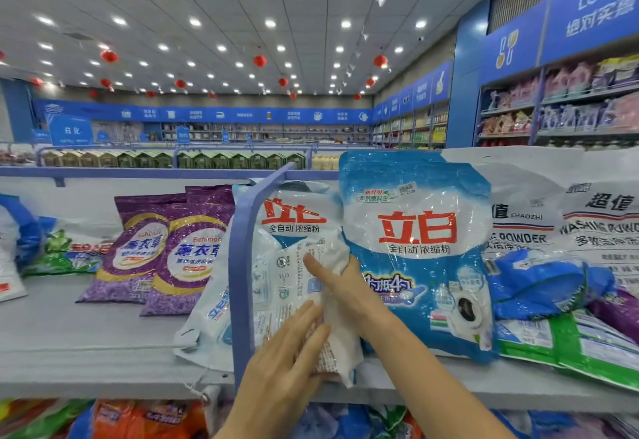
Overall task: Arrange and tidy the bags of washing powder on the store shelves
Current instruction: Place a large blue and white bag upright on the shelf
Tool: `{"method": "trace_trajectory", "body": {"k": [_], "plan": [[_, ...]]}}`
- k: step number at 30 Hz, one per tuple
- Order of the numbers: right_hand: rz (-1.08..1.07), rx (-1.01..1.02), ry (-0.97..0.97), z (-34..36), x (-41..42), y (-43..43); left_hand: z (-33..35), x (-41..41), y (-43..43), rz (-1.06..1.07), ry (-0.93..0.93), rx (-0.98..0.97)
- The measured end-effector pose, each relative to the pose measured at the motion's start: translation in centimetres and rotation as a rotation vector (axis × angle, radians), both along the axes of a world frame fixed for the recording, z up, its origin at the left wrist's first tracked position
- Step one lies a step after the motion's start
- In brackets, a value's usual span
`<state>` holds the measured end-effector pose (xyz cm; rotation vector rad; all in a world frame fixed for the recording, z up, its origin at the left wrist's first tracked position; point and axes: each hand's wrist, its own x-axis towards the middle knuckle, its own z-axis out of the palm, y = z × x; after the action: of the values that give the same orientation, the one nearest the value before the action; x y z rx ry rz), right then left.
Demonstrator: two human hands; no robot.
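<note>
A white washing powder bag (283, 286), its printed back facing me, stands at the front of the grey shelf (86, 345). My right hand (340, 283) grips the bag's right edge, thumb across the face and fingers hidden behind it. My left hand (287, 355) lies flat against the bag's lower part with straight fingers. Behind it leans a second white bag with red characters (294, 217). Just to the right, a blue and white bag with large red characters (415, 248) stands upright.
A blue shelf divider (242, 265) rises just left of the held bag. Two purple bags (166, 252) lie to the left. White bags (587, 224), a crumpled blue bag (539, 283) and a green one (570, 345) crowd the right. Orange bags (138, 418) fill the shelf below.
</note>
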<state>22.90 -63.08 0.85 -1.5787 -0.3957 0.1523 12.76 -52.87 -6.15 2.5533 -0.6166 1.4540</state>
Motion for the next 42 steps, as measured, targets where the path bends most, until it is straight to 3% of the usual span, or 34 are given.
{"method": "trace_trajectory", "body": {"k": [4, 9, 13, 17, 19, 22, 24, 27, 29, 31, 33, 36, 42], "plan": [[-0.150, 0.053, 0.044, -1.0, 1.2, 0.7, -1.8, -2.1, 0.1, -0.157, 0.083, -0.216], [-0.254, 0.085, -0.099, -0.5, 0.7, -1.2, -2.6, -3.5, 1.1, -0.064, 0.218, -0.228], [-0.237, 0.243, -0.167, 2.6, -2.1, -4.9, -2.5, -4.2, 1.0, -0.067, 0.115, -0.347], [-0.245, 0.328, -0.302, 5.4, -6.5, -9.4, -1.3, -5.8, -0.8, -0.104, 0.295, -0.641], [-0.325, 0.364, -0.388, 6.0, -8.6, -11.4, 0.0, -6.4, -1.6, -0.255, 0.436, -0.820], [-0.602, 0.385, -0.661, 6.3, -11.3, -13.3, 3.1, -7.1, -2.6, -0.599, 0.619, -1.038], [-0.784, 0.384, -0.875, 6.2, -12.6, -13.2, 5.9, -7.0, -3.4, -0.732, 0.638, -1.028], [-0.825, 0.396, -1.210, 5.0, -12.5, -12.9, 10.0, -5.9, -4.1, -0.892, 0.752, -1.179], [-0.781, 0.278, -1.521, 4.1, -12.0, -12.7, 12.5, -5.1, -4.2, -1.039, 0.896, -1.259], [-0.752, 0.017, -1.871, 3.3, -11.0, -12.7, 13.9, -4.4, -4.1, -1.212, 1.057, -1.366], [-0.717, -0.186, -2.087, 2.2, -9.7, -12.5, 14.3, -3.6, -3.9, -1.255, 1.163, -1.398], [-0.581, -0.307, -2.172, 0.5, -8.0, -12.0, 13.7, -1.8, -3.7, -1.168, 1.194, -1.459], [-0.363, -0.517, -2.241, -2.9, -4.9, -11.1, 11.0, 2.2, -3.1, -0.746, 1.078, -1.679]]}}
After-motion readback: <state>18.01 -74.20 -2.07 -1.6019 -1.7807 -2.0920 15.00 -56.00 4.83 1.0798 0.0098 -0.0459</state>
